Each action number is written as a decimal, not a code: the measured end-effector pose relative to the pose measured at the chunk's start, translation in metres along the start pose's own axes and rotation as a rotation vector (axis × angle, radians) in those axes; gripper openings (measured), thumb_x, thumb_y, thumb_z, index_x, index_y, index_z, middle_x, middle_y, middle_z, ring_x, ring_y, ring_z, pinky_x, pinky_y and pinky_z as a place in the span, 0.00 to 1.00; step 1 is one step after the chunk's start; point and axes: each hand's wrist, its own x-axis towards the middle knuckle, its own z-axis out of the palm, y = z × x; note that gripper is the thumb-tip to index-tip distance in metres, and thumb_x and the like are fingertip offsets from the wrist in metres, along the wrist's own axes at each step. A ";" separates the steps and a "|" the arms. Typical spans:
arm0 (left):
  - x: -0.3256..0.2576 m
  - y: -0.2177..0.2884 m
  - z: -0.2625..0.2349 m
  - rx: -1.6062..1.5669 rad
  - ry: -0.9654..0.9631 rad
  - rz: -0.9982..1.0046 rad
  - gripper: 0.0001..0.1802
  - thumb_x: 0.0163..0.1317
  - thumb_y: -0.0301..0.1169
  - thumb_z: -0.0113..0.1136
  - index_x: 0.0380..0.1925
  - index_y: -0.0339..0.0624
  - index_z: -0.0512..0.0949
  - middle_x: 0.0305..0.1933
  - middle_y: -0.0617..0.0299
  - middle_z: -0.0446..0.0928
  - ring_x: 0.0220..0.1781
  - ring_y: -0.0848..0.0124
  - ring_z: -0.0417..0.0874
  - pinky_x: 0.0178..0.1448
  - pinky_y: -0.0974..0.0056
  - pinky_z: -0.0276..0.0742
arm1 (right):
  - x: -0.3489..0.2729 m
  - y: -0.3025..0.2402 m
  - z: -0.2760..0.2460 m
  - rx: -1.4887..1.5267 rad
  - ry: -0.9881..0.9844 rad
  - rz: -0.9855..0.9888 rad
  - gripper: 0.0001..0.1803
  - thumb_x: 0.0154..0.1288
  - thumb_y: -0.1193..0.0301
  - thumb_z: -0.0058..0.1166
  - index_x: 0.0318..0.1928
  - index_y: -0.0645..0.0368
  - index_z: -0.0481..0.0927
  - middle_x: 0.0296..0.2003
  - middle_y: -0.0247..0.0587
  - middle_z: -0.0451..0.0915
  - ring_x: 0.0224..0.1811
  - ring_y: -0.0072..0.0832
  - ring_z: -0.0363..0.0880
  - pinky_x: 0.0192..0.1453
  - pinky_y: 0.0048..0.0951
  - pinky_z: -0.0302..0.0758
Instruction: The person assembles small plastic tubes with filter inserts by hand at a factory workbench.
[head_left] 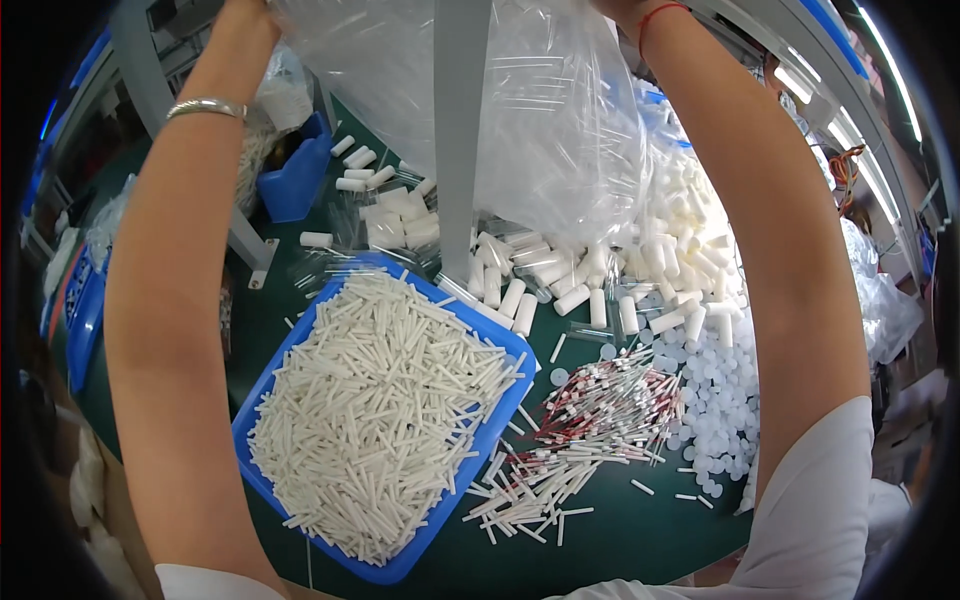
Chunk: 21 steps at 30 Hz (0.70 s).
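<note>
Both my arms reach up to the top edge, where the fingers are cut off. My left hand point(250, 16) is beside the upper left of a large clear plastic bag point(570, 150); my right hand point(625, 8) is at its upper right. The bag hangs between them, behind a grey upright post point(459, 130), but their grip on it is out of sight. Under and around its lower end lie white cylinders point(572, 300) and clear tubes point(585, 333). Nearer me, a blue tray point(512, 405) is heaped with thin white sticks point(370, 410).
Thin pieces with white and red parts point(610, 405) lie piled on the green table point(640, 540), right of the tray. Translucent round discs point(715, 410) spread beside them. A blue bin point(293, 185) stands at the back left, near a grey frame leg point(248, 240).
</note>
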 end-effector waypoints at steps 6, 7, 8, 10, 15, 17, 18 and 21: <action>-0.003 0.028 0.003 0.161 0.628 0.027 0.21 0.72 0.41 0.40 0.52 0.37 0.73 0.54 0.50 0.77 0.56 0.58 0.77 0.63 0.54 0.73 | -0.081 -0.040 0.055 0.197 -0.100 0.226 0.27 0.66 0.52 0.51 0.57 0.57 0.70 0.54 0.43 0.76 0.56 0.29 0.73 0.62 0.46 0.61; -0.001 0.027 0.005 0.156 0.609 0.032 0.21 0.72 0.41 0.40 0.52 0.37 0.74 0.54 0.50 0.77 0.56 0.58 0.78 0.62 0.54 0.74 | -0.092 -0.053 0.066 -0.043 0.087 0.315 0.32 0.63 0.47 0.53 0.57 0.58 0.69 0.55 0.43 0.75 0.58 0.28 0.72 0.64 0.48 0.58; 0.002 0.024 0.006 0.148 0.589 0.037 0.21 0.72 0.41 0.41 0.52 0.37 0.74 0.54 0.50 0.77 0.56 0.58 0.78 0.62 0.54 0.74 | -0.098 -0.045 0.062 0.003 0.184 0.385 0.33 0.58 0.47 0.60 0.54 0.59 0.73 0.52 0.42 0.78 0.54 0.28 0.76 0.60 0.43 0.65; 0.006 0.022 0.007 0.150 0.562 0.049 0.21 0.72 0.40 0.41 0.51 0.37 0.74 0.54 0.50 0.77 0.55 0.58 0.78 0.62 0.54 0.74 | -0.136 -0.037 0.051 -0.476 -0.076 0.008 0.27 0.59 0.49 0.60 0.47 0.60 0.79 0.60 0.51 0.72 0.57 0.41 0.75 0.54 0.39 0.73; 0.010 0.020 0.000 0.171 0.503 0.070 0.20 0.72 0.40 0.42 0.51 0.37 0.74 0.53 0.50 0.78 0.54 0.58 0.78 0.61 0.53 0.75 | -0.139 -0.032 0.068 -0.514 -0.226 0.367 0.38 0.54 0.41 0.60 0.49 0.66 0.78 0.48 0.45 0.80 0.48 0.33 0.76 0.52 0.30 0.71; 0.009 0.021 -0.004 0.187 0.480 0.084 0.20 0.72 0.40 0.42 0.50 0.37 0.74 0.52 0.50 0.78 0.54 0.58 0.78 0.61 0.52 0.75 | -0.132 -0.038 0.078 -0.618 -0.232 0.384 0.30 0.57 0.45 0.60 0.41 0.62 0.81 0.40 0.37 0.82 0.39 0.27 0.76 0.45 0.28 0.72; 0.009 0.022 -0.007 0.196 0.471 0.091 0.20 0.72 0.40 0.43 0.50 0.37 0.74 0.52 0.50 0.78 0.54 0.57 0.78 0.61 0.52 0.75 | -0.126 -0.041 0.079 -0.675 -0.206 0.430 0.28 0.57 0.47 0.60 0.44 0.60 0.81 0.37 0.36 0.79 0.38 0.26 0.73 0.44 0.28 0.71; 0.012 0.035 -0.012 0.212 0.454 0.107 0.19 0.72 0.40 0.43 0.50 0.37 0.75 0.52 0.50 0.78 0.54 0.57 0.79 0.60 0.52 0.75 | -0.088 -0.032 0.047 -0.762 -0.025 0.661 0.27 0.56 0.50 0.63 0.49 0.56 0.79 0.40 0.39 0.81 0.44 0.30 0.77 0.48 0.36 0.72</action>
